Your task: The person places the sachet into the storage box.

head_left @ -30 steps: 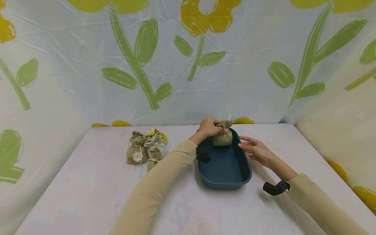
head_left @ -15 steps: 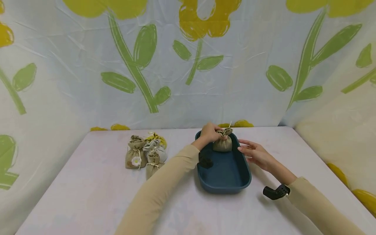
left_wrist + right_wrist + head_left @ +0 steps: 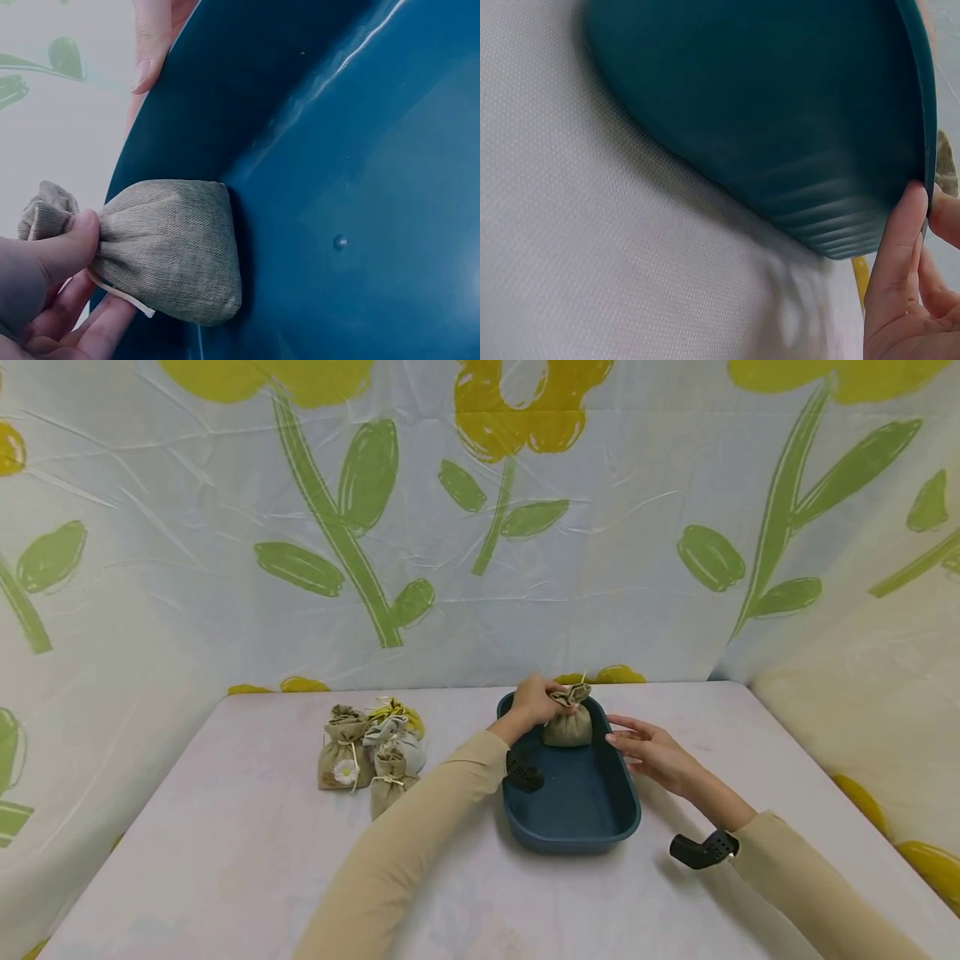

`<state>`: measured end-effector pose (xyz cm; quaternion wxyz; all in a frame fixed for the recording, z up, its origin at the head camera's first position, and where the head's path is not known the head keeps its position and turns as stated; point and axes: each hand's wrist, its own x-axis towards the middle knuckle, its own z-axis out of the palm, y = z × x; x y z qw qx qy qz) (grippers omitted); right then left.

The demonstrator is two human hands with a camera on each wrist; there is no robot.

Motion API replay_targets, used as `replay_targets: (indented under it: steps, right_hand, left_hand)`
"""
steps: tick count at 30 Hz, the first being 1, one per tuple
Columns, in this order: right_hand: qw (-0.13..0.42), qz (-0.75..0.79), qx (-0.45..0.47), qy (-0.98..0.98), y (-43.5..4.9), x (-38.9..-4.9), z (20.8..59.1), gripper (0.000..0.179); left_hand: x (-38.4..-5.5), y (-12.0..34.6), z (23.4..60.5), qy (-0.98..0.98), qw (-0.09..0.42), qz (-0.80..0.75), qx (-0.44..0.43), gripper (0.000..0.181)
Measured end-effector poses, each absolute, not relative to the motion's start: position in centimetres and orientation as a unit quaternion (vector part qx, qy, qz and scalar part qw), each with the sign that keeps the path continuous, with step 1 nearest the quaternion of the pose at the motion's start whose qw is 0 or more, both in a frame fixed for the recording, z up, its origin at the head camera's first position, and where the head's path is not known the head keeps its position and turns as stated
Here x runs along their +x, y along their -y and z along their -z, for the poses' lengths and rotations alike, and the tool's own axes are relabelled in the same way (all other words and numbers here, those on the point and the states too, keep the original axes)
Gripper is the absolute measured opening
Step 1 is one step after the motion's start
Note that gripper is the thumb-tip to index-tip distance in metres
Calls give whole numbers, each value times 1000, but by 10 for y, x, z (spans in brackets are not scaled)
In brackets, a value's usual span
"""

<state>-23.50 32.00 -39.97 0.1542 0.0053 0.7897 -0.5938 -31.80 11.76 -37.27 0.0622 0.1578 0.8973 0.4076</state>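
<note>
Right of the head frame's centre, we saw the left hand [image 3: 533,700] pinch the bag [image 3: 567,729] by its neck, its body upright to the grip's lower right, inside the tub [image 3: 572,843]; the right hand [image 3: 660,757], farther off, pinched its rim [image 3: 931,105].

Creased pale hangings [image 3: 600,585] with yellow flowers [image 3: 558,433] rise behind and beside a whitish table [image 3: 225,860].

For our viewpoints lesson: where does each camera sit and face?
Head: on the head, facing forward and down; left grip, right grip, sleeves show.
Left wrist: on that wrist, facing the bag in the bin; both grips show.
Right wrist: likewise, facing the bin's outer wall; right grip shows.
Head and left wrist share the bag.
</note>
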Motion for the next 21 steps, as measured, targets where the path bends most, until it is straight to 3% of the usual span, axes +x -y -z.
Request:
replay_targets:
  steps: [21]
  right_hand:
    - [152, 594, 6, -790, -320, -234, 399, 69]
  left_hand:
    - [-311, -105, 364, -880, 112, -409, 212, 35]
